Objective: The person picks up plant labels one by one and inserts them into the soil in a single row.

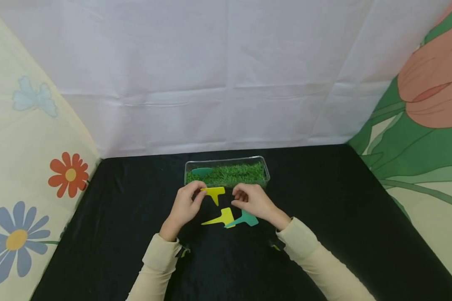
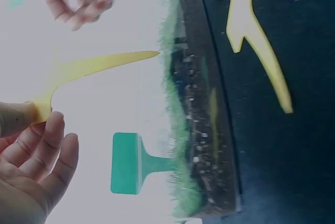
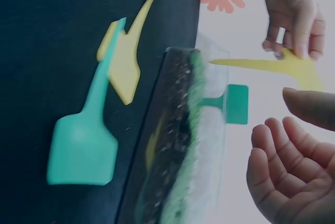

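My left hand [image 1: 183,207] pinches a yellow T-shaped plant label [image 1: 216,192] by one end of its head, with the pointed stem downward. My right hand [image 1: 255,201] is just to the right of that label, fingers loosely bent, with nothing in its grasp. Behind both hands stands a clear plastic container [image 1: 226,160] of dark soil and short green grass. A green plant label [image 2: 124,164] stands upright in the grass near the left end. In front of the container, a second yellow label [image 1: 226,215] lies partly under the stem of another green label [image 1: 249,219].
Black cloth [image 1: 316,200] covers the table. A white curtain [image 1: 226,83] hangs behind it. Panels printed with flowers [image 1: 68,174] stand along the left and right sides.
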`<state>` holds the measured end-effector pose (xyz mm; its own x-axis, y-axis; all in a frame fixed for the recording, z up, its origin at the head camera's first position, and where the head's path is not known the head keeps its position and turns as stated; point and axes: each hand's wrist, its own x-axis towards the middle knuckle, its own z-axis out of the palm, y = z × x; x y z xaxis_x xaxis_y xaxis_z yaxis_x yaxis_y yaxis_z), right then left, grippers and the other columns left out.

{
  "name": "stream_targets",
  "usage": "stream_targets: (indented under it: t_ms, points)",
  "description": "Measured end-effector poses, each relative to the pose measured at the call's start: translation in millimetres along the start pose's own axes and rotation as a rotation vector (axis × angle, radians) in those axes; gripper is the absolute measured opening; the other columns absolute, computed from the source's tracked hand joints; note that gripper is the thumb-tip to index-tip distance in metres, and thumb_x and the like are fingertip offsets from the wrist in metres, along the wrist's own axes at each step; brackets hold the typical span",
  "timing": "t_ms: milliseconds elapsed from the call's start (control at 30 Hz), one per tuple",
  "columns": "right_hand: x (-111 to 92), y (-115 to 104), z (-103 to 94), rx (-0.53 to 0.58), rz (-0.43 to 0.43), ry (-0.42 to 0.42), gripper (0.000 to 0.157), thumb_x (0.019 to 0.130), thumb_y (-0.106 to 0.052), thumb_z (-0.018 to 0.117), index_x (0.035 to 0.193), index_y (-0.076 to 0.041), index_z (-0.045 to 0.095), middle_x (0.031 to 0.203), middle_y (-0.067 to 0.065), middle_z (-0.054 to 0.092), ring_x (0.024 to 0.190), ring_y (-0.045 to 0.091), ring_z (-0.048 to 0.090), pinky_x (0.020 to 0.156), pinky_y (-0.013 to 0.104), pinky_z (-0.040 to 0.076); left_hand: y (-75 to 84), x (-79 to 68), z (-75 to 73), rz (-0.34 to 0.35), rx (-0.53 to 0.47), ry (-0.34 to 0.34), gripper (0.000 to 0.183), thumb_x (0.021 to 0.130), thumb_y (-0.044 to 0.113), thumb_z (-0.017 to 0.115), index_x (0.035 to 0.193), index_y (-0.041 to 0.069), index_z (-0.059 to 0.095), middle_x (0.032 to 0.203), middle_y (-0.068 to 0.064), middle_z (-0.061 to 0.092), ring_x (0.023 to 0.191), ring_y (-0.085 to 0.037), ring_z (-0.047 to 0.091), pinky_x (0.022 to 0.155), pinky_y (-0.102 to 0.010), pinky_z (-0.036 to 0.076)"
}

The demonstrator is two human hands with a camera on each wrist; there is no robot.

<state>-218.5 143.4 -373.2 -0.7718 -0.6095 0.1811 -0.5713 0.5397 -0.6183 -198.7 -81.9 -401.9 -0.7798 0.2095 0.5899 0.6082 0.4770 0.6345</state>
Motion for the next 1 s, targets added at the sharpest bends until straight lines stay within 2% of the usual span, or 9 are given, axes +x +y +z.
stream_targets:
  t_ms: [367,433,733,1000]
  points:
    - [-26,16,-5.6,-0.005,0.025,-0.004,0.011,0.080,-0.007,0.068,0.089,-0.003,0.061,0.077,0.001,0.061,0.065,0.009,0.056,0.057,0.021,0.047,2.2,32.1,-2.9,0.044,0.028,0.024,0.009,0.085,-0.006,0.058,0.091,0.001,0.057,0.081,-0.009,0.058,0.067,-0.017,0.050,0.058,-0.032,0.046]
    - [-31,20,-5.3,-0.003,0.025,-0.005,0.011,0.080,-0.006,0.068,0.089,-0.003,0.061,0.077,0.000,0.061,0.065,0.008,0.056,0.057,0.021,0.047,1.7,36.7,-2.3,0.053,0.042,0.022,0.008,0.085,-0.005,0.058,0.091,0.001,0.057,0.081,-0.008,0.057,0.066,-0.017,0.049,0.058,-0.029,0.044]
    - [-43,27,-4.2,0.016,0.017,0.000,0.011,0.081,-0.006,0.067,0.088,0.000,0.062,0.075,0.001,0.061,0.063,0.009,0.056,0.055,0.022,0.047,-3.4,52.1,2.9,0.085,0.082,0.010,0.006,0.088,-0.004,0.054,0.092,0.001,0.055,0.084,-0.010,0.056,0.070,-0.020,0.052,0.062,-0.031,0.046]
    - [-47,30,-2.9,0.029,0.036,0.002,0.010,0.082,-0.007,0.066,0.088,0.000,0.062,0.074,0.000,0.061,0.063,0.008,0.056,0.055,0.022,0.047,-13.2,64.5,7.7,0.056,0.114,-0.004,0.006,0.088,-0.004,0.054,0.092,0.001,0.056,0.086,-0.011,0.057,0.073,-0.021,0.054,0.065,-0.032,0.047]
